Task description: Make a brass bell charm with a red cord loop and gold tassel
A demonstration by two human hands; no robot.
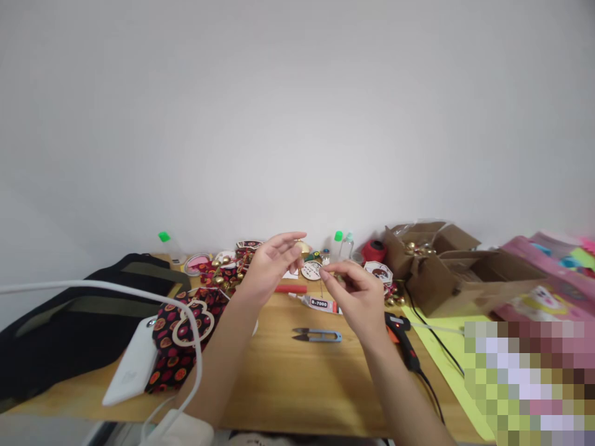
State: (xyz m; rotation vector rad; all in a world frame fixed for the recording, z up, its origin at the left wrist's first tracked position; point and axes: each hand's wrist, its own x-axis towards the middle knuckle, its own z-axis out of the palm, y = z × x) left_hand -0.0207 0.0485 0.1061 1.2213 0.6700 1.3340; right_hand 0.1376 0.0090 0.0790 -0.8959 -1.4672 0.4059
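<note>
My left hand is raised over the table with its fingers stretched and apart. A gold round piece shows right by its fingertips; I cannot tell whether they touch it. My right hand is closed in a pinch, and a thin strand hangs from its fingertips. Behind it and between the hands is a round white tag with dark writing. A B-7000 glue tube lies below the hands. Nearer me are blue-handled thread snips.
Left are patterned fabric, a white phone and a white cable arching close to my forearm. Right are a glue gun with its cord and cardboard boxes. Gold bells, bottles and a red spool line the wall.
</note>
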